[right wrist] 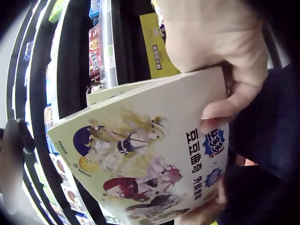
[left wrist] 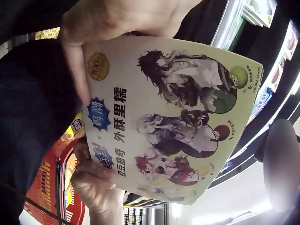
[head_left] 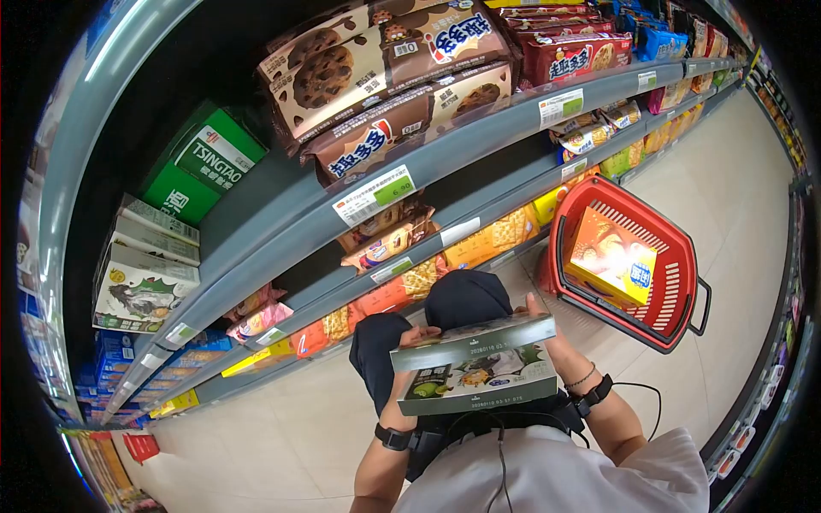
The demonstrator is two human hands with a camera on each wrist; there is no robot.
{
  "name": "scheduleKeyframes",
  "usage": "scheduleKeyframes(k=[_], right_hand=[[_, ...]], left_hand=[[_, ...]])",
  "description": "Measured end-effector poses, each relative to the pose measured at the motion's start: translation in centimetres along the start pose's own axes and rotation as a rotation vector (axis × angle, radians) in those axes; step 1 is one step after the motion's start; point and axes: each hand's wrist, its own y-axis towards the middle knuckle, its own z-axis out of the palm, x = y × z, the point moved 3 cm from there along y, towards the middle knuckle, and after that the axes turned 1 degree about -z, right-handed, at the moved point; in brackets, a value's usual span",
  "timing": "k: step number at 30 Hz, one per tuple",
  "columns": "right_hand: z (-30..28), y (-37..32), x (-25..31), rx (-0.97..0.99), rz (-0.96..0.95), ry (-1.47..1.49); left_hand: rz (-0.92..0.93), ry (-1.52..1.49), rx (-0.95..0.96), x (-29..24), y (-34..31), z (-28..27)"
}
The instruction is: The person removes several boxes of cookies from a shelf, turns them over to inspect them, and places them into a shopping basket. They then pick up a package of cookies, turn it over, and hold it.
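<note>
1 smooth, rectangular cardboard box (head_left: 481, 373) has the left hand (left wrist: 124, 19) and the right hand (right wrist: 214, 40) clamping fingers on its ends.

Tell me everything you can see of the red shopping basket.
The basket looks like plastic, with rows of slots in its walls and a black handle standing out at one end; another black bar runs along the opposite rim. It sits upright on the pale floor, beside the lower shelves, on the person's right. Inside lies an orange-and-yellow box with glare on its face. The right hand is nearby, gripping something else. No damage shows.
</note>
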Motion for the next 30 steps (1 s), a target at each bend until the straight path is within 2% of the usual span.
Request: scheduleKeyframes(k=[2,6,9,11,13,15,17,22,23,25,30], right_hand=[[-1.8,2.4,-2.2,0.077,0.008,0.030],[-0.8,1.8,-1.6,0.301,0.070,0.150],[-0.5,1.6,-1.6,0.321,0.132,0.253],[-1.0,2.2,-2.3,0.324,0.131,0.255],[-1.0,2.3,-2.6,0.328,0.130,0.256],[-0.9,1.9,-2.7,0.276,0.240,0.314],[-0.8,1.7,-2.5,0.238,0.258,0.284],[-0.3,0.9,-1.8,0.157,0.242,0.238],[-0.7,1.6,-2.5,0.194,0.238,0.260],[-0.9,2.1,-2.8,0.232,0.236,0.282],[-1.2,2.0,-2.9,0.257,0.244,0.338]], left_hand=[[0.073,0.113,-0.015,0.0,0.1,-0.4],[0.001,0.088,0.067,1.3,2.1,-3.9],[-0.085,0.116,0.130,0.8,2.4,-3.5],[-0.151,-0.072,0.025,0.7,1.9,-2.8],[-0.150,-0.063,-0.018,-0.2,1.2,-1.3],[-0.146,-0.055,-0.061,-0.3,1.1,-1.1],[-0.123,-0.077,-0.066,-0.2,1.3,-1.4],[-0.108,-0.093,-0.031,0.2,1.6,-2.3],[-0.108,-0.093,-0.031,0.5,1.7,-2.7],[0.016,-0.119,0.078,0.7,1.7,-3.1],[0.050,-0.081,0.160,0.5,1.4,-3.4]])
